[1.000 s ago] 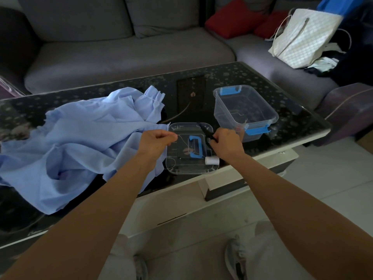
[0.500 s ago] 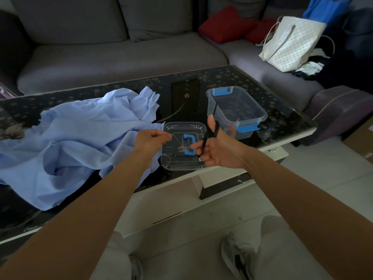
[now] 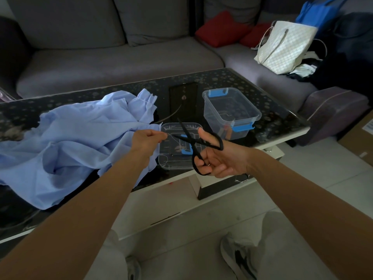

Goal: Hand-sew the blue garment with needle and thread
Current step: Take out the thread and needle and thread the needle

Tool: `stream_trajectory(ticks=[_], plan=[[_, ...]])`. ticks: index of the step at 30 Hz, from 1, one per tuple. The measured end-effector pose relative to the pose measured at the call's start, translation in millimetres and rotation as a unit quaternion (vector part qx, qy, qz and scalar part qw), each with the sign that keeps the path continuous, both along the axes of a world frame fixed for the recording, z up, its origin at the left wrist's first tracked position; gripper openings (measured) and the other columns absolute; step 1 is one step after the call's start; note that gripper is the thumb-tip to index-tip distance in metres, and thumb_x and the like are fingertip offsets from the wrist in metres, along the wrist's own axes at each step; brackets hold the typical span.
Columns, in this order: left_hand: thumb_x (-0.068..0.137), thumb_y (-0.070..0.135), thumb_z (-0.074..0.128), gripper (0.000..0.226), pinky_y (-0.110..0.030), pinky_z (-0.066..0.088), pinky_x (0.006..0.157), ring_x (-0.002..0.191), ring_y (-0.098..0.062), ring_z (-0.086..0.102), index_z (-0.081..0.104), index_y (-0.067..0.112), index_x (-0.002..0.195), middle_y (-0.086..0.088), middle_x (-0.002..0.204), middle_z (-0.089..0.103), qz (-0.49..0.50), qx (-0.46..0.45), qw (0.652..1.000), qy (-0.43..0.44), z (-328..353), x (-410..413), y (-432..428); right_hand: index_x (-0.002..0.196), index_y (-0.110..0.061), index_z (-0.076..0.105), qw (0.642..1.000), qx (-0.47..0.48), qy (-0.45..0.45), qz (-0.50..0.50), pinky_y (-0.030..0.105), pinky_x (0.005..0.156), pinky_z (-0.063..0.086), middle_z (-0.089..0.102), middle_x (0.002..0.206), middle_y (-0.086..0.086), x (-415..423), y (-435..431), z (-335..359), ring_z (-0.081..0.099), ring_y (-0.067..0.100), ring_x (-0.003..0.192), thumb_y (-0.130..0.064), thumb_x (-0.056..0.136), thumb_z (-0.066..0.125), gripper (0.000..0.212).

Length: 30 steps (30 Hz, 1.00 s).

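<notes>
We count one blue garment (image 3: 66, 150), one pair of black scissors (image 3: 186, 132), one clear box (image 3: 232, 112), one clear lid (image 3: 173, 158), two red cushions (image 3: 220, 30) and one white bag (image 3: 286, 47). Our left hand (image 3: 146, 139) is closed tight, thumb and fingertips pinching a pale thread (image 3: 171, 136) just beside the garment's near edge; a needle is too small to make out. Our right hand (image 3: 218, 158) holds the scissors palm up, thumb through one loop and fingers through the other, blades spread with the thread running between them. The box stands open with blue latches at both ends; inside we can tell only a faint thin strand. The lid lies flat beneath our hands, its blue handle up, a loop of thread on it. The garment is heaped on the left half of the dark speckled glass table (image 3: 121, 87). A grey sofa (image 3: 121, 63) wraps round behind, bearing the cushions and bag. Below, two shoes (image 3: 240, 257) rest on pale tiles.
</notes>
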<state>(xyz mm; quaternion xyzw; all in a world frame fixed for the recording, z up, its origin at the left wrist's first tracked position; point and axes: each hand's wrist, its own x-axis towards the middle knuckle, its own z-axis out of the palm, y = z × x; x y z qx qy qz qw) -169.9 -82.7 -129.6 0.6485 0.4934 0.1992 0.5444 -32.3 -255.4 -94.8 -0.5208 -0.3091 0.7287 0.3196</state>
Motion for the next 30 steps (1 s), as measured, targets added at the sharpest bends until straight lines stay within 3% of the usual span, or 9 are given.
stream_trajectory(ticks=[4,9,18,23,30], plan=[[0.091,0.021,0.067,0.018,-0.020,0.033,0.052,0.060,-0.011,0.040,0.061,0.018,0.074,-0.001,0.067,0.048,-0.011,0.005,0.999,-0.039,2,-1,-7,0.079,-0.015,0.053,1.000,-0.008,-0.028,0.003,0.009,0.037,0.026,0.045,0.068,-0.001,-7,1,0,0.024,0.003,0.042,-0.081,0.078,0.030,0.070],[0.090,0.021,0.067,0.008,-0.020,0.037,0.056,0.074,-0.012,0.050,0.064,0.019,0.083,-0.002,0.080,0.058,-0.030,-0.029,0.997,-0.067,6,1,-13,0.080,-0.015,0.053,0.999,0.006,-0.011,-0.029,0.010,0.036,0.027,0.046,0.069,-0.001,-10,6,-2,0.026,0.003,0.043,-0.082,0.076,0.034,0.070],[0.095,0.016,0.055,0.007,-0.014,0.030,0.040,0.063,-0.008,0.056,0.059,0.010,0.095,-0.005,0.093,0.072,-0.120,-0.119,0.972,-0.164,9,9,-19,0.081,-0.015,0.053,0.999,0.022,-0.027,-0.040,0.012,0.036,0.027,0.047,0.069,-0.002,-9,6,0,0.025,0.004,0.043,-0.082,0.076,0.032,0.070],[0.098,0.012,0.049,0.016,-0.015,0.036,0.046,0.060,-0.007,0.054,0.062,0.010,0.088,-0.002,0.077,0.068,-0.148,-0.096,0.967,-0.182,11,11,-23,0.081,-0.016,0.054,0.998,0.028,-0.025,-0.050,0.012,0.037,0.028,0.047,0.069,-0.002,-6,5,-1,0.026,0.004,0.044,-0.083,0.075,0.034,0.070],[0.096,0.009,0.054,0.012,-0.018,0.051,0.066,0.071,-0.009,0.059,0.063,0.010,0.088,-0.004,0.080,0.065,-0.131,-0.062,0.972,-0.185,5,15,-21,0.081,-0.016,0.053,0.996,0.035,-0.044,-0.065,0.013,0.038,0.027,0.048,0.068,-0.003,-5,5,-1,0.025,0.006,0.047,-0.083,0.077,0.033,0.070]])
